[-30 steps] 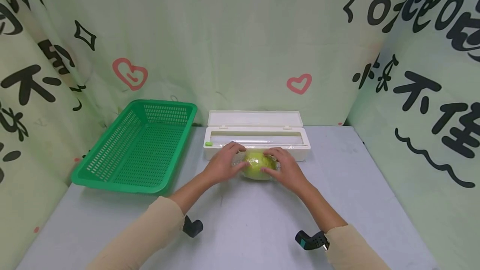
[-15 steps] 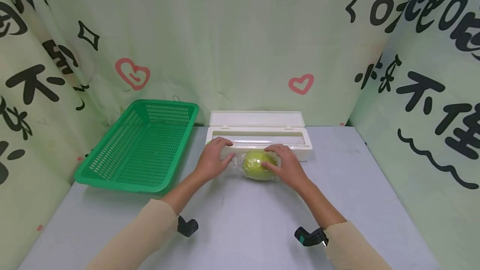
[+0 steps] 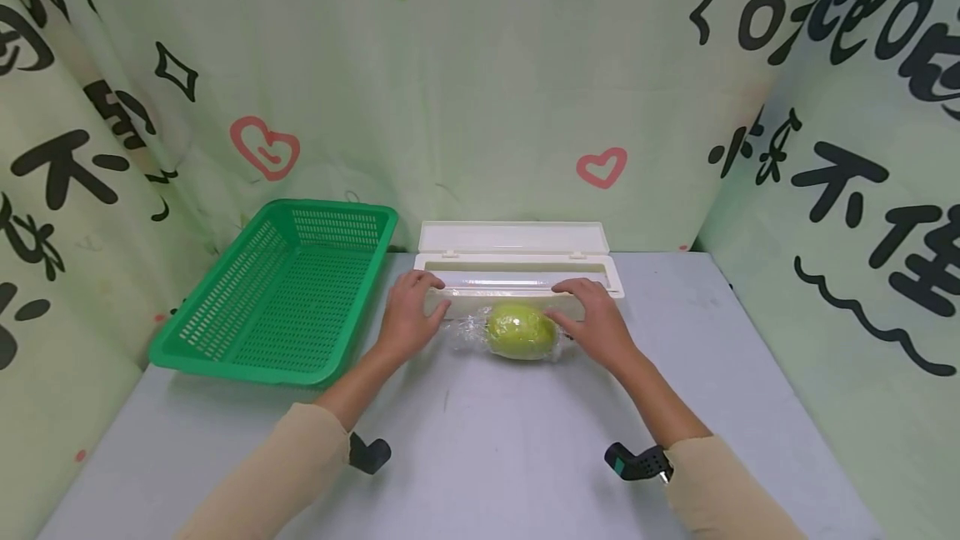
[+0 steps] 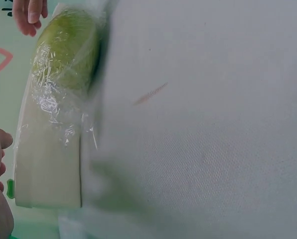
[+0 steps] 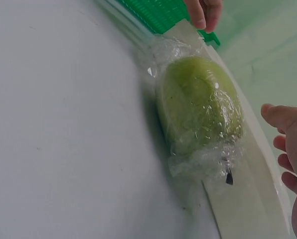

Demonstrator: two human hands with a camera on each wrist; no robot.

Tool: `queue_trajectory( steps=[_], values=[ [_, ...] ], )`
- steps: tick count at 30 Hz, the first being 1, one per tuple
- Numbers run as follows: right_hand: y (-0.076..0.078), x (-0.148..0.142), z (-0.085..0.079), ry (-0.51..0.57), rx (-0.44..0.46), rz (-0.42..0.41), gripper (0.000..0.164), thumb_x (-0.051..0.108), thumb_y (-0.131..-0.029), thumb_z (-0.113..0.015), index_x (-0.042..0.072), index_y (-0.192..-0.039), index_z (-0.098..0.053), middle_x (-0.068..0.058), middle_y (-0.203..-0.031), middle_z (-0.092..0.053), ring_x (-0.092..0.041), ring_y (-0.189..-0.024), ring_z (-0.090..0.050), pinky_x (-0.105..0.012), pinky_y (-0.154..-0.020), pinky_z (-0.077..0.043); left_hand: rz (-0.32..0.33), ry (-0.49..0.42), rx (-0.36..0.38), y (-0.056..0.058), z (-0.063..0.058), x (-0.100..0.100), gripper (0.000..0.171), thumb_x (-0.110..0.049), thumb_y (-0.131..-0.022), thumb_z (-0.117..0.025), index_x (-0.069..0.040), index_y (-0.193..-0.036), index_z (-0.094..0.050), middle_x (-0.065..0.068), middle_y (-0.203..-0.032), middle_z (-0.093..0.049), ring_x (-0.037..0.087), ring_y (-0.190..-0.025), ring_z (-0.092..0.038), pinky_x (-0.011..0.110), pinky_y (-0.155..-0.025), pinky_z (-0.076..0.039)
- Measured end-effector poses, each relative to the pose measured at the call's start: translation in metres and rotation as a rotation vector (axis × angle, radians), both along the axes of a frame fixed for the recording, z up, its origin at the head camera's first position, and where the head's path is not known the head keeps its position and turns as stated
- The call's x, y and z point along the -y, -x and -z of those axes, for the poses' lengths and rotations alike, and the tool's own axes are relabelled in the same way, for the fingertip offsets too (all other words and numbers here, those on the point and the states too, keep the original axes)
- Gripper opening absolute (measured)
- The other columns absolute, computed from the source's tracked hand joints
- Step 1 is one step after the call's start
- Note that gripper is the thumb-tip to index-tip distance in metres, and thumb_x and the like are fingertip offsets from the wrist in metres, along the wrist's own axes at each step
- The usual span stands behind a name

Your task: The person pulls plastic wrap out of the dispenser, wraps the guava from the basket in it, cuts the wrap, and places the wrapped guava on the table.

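Observation:
A yellow-green fruit [image 3: 520, 332], rounded and loosely wrapped in clear plastic film [image 3: 468, 332], lies on the table in front of a white cling film dispenser [image 3: 517, 304]. A dark stem-like tip [image 5: 229, 177] shows at one end in the right wrist view. My left hand [image 3: 408, 315] is at the dispenser's left end, thumb and fingers apart, off to the left of the film's loose end. Just right of the fruit, my right hand [image 3: 596, 319] has its thumb near the wrap and its fingers over the dispenser's front edge. Neither hand grips anything.
The dispenser's lid [image 3: 513, 237] stands raised at the back, with a roll of film [image 3: 517, 278] inside. A green plastic basket [image 3: 285, 298] stands on the left of the table. A printed curtain [image 3: 480, 90] hangs behind and at both sides.
My left hand has let go of the wrapped fruit and moved left. My right hand has come off it too and shifted right. The fruit stays in place, more of it now visible.

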State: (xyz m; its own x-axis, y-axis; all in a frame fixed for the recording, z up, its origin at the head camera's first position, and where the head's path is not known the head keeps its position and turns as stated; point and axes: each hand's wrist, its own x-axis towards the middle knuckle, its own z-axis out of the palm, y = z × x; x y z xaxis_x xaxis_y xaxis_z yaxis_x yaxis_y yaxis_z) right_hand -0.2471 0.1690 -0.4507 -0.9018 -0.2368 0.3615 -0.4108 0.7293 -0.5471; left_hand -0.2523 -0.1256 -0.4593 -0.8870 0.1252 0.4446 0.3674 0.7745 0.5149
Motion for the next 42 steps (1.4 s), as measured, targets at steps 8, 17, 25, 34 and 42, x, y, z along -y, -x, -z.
queue_trajectory(
  steps=[8, 17, 25, 34, 42],
  values=[
    [0.001, -0.023, 0.002, -0.018, -0.004, 0.087, 0.035, 0.020, -0.085, -0.074, 0.006, -0.116, -0.063, -0.013, -0.120, -0.064, -0.033, -0.118, -0.051, -0.052, -0.100, -0.043, -0.059, -0.042, 0.004, 0.003, 0.005, 0.004, 0.020, -0.010, -0.084, -0.072, -0.003, -0.101, -0.066, 0.014, -0.117, -0.060, 0.032, -0.117, -0.052, 0.046, -0.102, -0.044],
    [0.002, -0.045, 0.007, 0.015, -0.072, 0.134, 0.031, 0.016, -0.084, -0.075, 0.002, -0.110, -0.065, -0.017, -0.115, -0.064, -0.036, -0.116, -0.050, -0.054, -0.099, -0.041, -0.137, -0.095, 0.097, 0.005, 0.006, 0.007, 0.025, -0.011, -0.086, -0.071, -0.003, -0.108, -0.063, 0.014, -0.123, -0.054, 0.031, -0.116, -0.053, 0.043, -0.100, -0.048],
    [0.006, -0.057, 0.013, 0.042, -0.060, 0.167, 0.031, 0.011, -0.083, -0.075, -0.002, -0.109, -0.065, -0.021, -0.126, -0.055, -0.040, -0.122, -0.047, -0.056, -0.102, -0.039, -0.163, -0.186, 0.090, 0.008, 0.011, 0.010, 0.036, -0.009, -0.084, -0.073, 0.000, -0.115, -0.058, 0.016, -0.118, -0.056, 0.032, -0.107, -0.058, 0.044, -0.093, -0.051],
    [0.008, -0.057, 0.013, 0.035, 0.238, 0.207, 0.060, 0.022, -0.092, -0.066, -0.002, -0.139, -0.039, -0.027, -0.145, -0.040, -0.045, -0.125, -0.048, -0.054, -0.100, -0.046, -0.186, -0.281, 0.121, 0.008, 0.014, 0.011, 0.036, -0.009, -0.082, -0.075, 0.005, -0.108, -0.054, 0.020, -0.110, -0.056, 0.033, -0.100, -0.063, 0.038, -0.089, -0.056],
    [0.008, -0.056, 0.014, 0.039, 0.304, 0.221, 0.076, 0.028, -0.094, -0.063, 0.001, -0.151, -0.020, -0.031, -0.147, -0.038, -0.047, -0.126, -0.049, -0.053, -0.103, -0.044, -0.196, -0.366, 0.124, 0.008, 0.017, 0.011, 0.034, -0.010, -0.080, -0.078, 0.004, -0.100, -0.054, 0.019, -0.106, -0.056, 0.032, -0.100, -0.064, 0.036, -0.088, -0.057]
  ],
)
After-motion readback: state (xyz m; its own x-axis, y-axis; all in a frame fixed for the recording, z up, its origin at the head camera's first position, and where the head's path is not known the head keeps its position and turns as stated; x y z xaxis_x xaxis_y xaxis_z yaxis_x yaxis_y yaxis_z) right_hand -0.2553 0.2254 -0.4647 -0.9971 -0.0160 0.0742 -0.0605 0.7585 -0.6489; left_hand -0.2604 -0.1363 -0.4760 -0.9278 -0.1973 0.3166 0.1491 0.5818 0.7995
